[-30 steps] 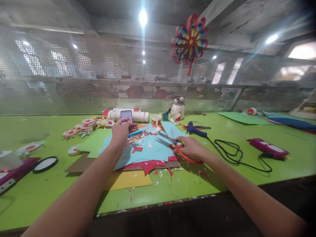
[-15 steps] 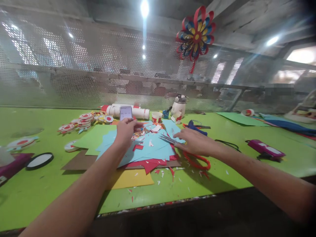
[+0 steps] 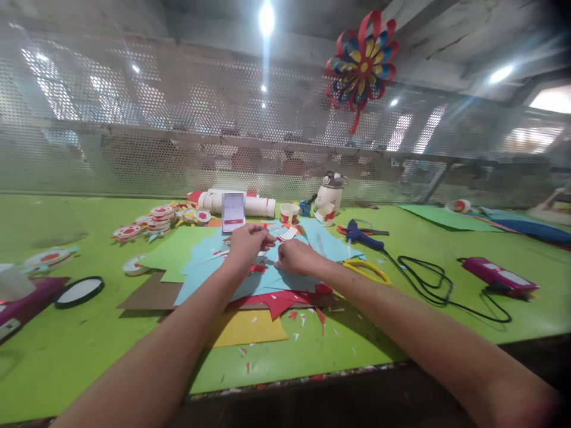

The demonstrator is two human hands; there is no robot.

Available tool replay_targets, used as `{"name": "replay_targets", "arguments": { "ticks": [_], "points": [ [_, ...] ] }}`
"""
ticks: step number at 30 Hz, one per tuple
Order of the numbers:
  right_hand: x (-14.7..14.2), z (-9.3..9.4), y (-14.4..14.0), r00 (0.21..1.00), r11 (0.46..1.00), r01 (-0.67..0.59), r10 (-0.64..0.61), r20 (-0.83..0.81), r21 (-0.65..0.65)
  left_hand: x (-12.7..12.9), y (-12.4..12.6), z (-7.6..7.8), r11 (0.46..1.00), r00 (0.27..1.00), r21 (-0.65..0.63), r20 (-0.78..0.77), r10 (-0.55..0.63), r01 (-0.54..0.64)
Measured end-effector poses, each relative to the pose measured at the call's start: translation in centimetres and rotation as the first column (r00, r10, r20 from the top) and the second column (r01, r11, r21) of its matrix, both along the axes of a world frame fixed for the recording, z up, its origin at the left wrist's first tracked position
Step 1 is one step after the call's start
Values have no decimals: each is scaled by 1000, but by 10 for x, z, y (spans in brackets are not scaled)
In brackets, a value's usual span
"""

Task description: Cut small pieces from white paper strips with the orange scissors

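Observation:
My left hand (image 3: pixel 247 245) is over the sheets of light blue paper (image 3: pixel 214 276), thumb and fingers drawn together in a pinch. Close by on the right, my right hand (image 3: pixel 295 257) is curled closed with its fingertips turned towards the left one. Whatever is between the fingers of either hand is too small or hidden to make out. Small red and white paper scraps (image 3: pixel 257 268) lie beneath them. By my right forearm rests a yellow scissor handle (image 3: pixel 368 270); the rest of the scissors is mostly hidden. A phone (image 3: pixel 234 215) stands propped just beyond my left hand.
Behind the paper stand a paper cup (image 3: pixel 289 213) and a white bottle (image 3: pixel 329 193). Right of them lies a blue glue gun (image 3: pixel 363 236) with a black cord. Red-and-white paper discs (image 3: pixel 161 220), a black-rimmed disc (image 3: pixel 80 291) and a purple device (image 3: pixel 497 276) also lie on the green table.
My right hand has let go of the scissors and moved left, beside my left hand. The left hand has shifted slightly right and down from the phone, leaving its screen uncovered.

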State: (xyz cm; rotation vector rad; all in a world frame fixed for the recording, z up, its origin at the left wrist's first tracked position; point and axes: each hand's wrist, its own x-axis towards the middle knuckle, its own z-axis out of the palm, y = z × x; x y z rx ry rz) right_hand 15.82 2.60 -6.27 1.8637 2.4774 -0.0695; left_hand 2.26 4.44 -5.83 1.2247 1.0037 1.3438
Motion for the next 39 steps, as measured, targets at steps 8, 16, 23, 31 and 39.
{"name": "replay_targets", "arguments": {
  "ticks": [8, 16, 23, 31, 39],
  "points": [
    [-1, -6, 7, 966, 991, 39, -70, -249, -127, 1, 2, -4, 1000, 998, 7, -56, 7, -6],
    [17, 4, 4, 759, 976, 29, -163, -630, -218, 1, 0, -8, 1000, 998, -23, -67, -20, 19],
    [30, 14, 5, 496, 989, -2, -128, -859, -149, 10, -16, -3, 979, 982, -84, -34, -187, 184],
    [22, 1, 10, 368, 991, 47, -136, -920, -128, 16, -22, -4, 963, 968, -97, 33, -250, 252],
    [14, 4, 3, 422, 994, 105, -81, -903, -40, 14, -19, -6, 945, 958, -185, 151, -243, 269]
  ]
}}
